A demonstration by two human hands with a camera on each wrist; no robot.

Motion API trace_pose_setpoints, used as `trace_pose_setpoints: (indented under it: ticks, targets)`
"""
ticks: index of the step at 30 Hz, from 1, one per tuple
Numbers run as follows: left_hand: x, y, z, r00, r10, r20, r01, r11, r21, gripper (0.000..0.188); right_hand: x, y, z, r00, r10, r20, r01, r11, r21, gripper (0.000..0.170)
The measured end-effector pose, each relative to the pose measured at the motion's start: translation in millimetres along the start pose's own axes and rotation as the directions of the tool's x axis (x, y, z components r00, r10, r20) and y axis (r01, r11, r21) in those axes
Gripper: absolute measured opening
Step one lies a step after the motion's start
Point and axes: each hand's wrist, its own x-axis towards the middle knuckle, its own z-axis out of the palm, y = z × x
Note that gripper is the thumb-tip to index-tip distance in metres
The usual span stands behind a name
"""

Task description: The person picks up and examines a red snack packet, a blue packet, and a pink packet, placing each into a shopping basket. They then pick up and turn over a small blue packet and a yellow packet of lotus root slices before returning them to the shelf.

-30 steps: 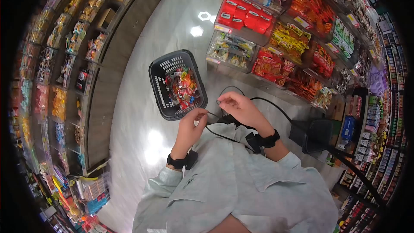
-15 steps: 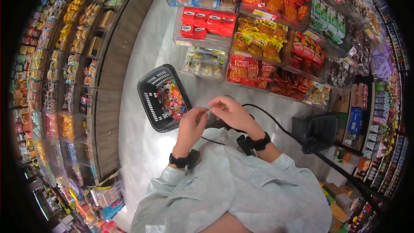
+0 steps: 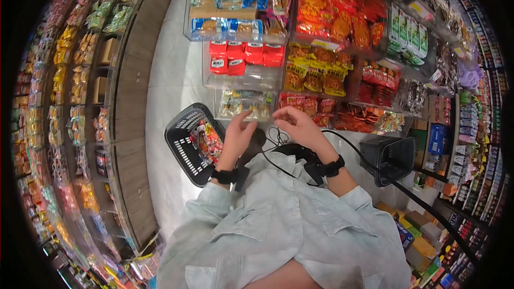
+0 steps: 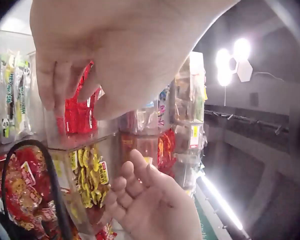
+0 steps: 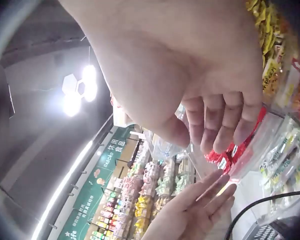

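Holds left hand [image 3: 238, 138] and right hand [image 3: 301, 130] apart, with loose, unclosed grip. Positions both near bins [image 3: 250, 81] and basket [image 3: 172, 144].

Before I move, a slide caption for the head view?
Bare left hand and right hand, apart, near black plastic basket of colourful packets.

a pale blue-green shirt [image 3: 286, 230] with flap pockets [image 3: 347, 223] fills the lower centre, black wrist straps [image 3: 333, 168] above.

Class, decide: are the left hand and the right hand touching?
Apart. The head view shows a gap between the left hand and the right hand; both wrist views agree.
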Motion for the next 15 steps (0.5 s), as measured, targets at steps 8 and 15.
trace_pose_setpoints:
  ticks: [8, 15]
  targets:
    - [170.4, 13.6, -56.5, 0.952, -0.286, 0.112, 0.291, 0.724, -0.625, 0.049, 169.2, -15.1, 3.2, 0.993, 0.111, -0.042, -0.113, 0.991, -0.071, 0.030]
    - [245.9, -22.5, -65.1, 0.857, -0.433, 0.280, 0.463, 0.407, -0.787, 0.019, 271.7, 43.0, 19.7, 0.952, 0.302, -0.041, -0.298, 0.951, 0.084, 0.026]
